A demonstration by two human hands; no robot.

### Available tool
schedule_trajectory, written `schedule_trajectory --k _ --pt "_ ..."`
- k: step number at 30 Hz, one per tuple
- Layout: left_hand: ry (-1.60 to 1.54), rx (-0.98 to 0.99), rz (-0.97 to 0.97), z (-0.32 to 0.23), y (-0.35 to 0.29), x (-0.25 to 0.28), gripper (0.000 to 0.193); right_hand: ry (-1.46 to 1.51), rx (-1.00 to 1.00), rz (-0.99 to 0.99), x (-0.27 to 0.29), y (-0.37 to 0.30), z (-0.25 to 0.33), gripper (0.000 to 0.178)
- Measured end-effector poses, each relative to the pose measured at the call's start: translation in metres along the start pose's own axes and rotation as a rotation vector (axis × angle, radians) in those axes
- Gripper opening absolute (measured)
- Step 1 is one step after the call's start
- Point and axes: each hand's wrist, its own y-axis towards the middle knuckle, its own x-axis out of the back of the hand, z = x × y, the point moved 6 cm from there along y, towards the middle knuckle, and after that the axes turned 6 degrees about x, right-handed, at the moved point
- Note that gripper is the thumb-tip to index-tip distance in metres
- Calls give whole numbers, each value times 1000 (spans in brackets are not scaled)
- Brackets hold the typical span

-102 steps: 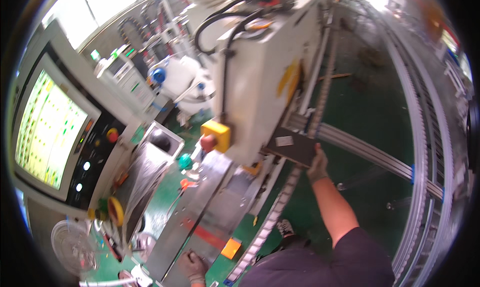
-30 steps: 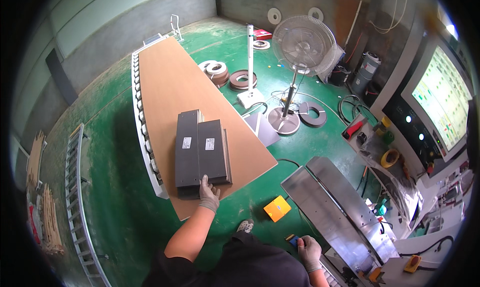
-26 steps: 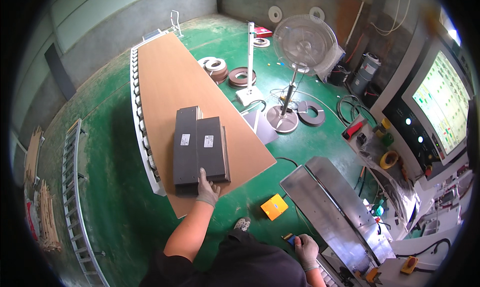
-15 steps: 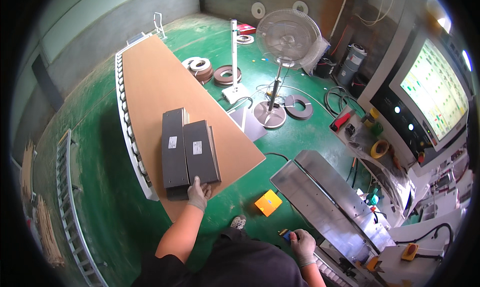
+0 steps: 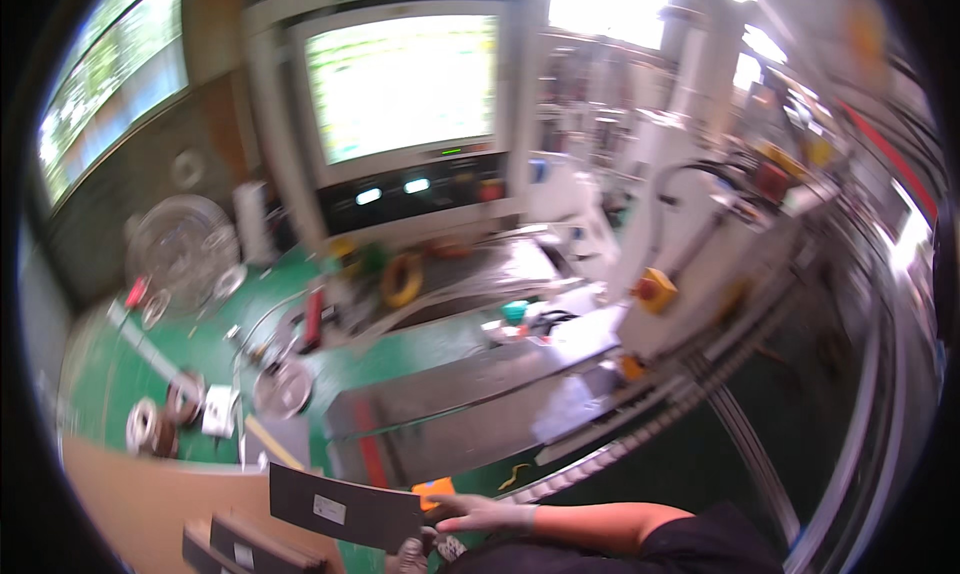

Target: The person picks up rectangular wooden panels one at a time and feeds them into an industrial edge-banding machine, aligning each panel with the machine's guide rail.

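Note:
A dark grey rectangular panel (image 5: 345,507) with a small white label is raised at the lower middle, above the end of the brown table. My gloved left hand (image 5: 410,556) grips it at its lower right corner; only part of this hand shows. My gloved right hand (image 5: 482,514) reaches in from the right with fingers stretched out, close to the panel's right end. Whether its fingertips touch the panel is unclear. More dark grey panels (image 5: 250,549) with a white label stay on the brown tabletop (image 5: 140,499), at the lower left.
In front stands a metal machine bed (image 5: 420,414) below a bright screen (image 5: 405,89). An orange-yellow box (image 5: 434,491) is just behind the panel. A roller track (image 5: 620,449) runs off to the right. At left are a fan (image 5: 185,254) and rolls of edging (image 5: 150,429).
The view has swung right toward the machine. My left hand has lifted one panel off the stack. The right hand has come over beside that panel's end.

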Motion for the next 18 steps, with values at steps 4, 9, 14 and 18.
schedule_trajectory --k 4,9,14,18 --pt "613 75 62 31 71 -11 41 643 42 -487 14 -26 9 59" --pt "1595 -157 341 -30 108 -109 32 690 -118 -868 55 -135 -47 51" --pt "1613 -441 177 -51 164 -104 21 884 -50 -1220 57 -253 -101 36" --pt "1812 -606 53 -47 188 -88 15 1089 41 -1562 59 -249 -97 35"
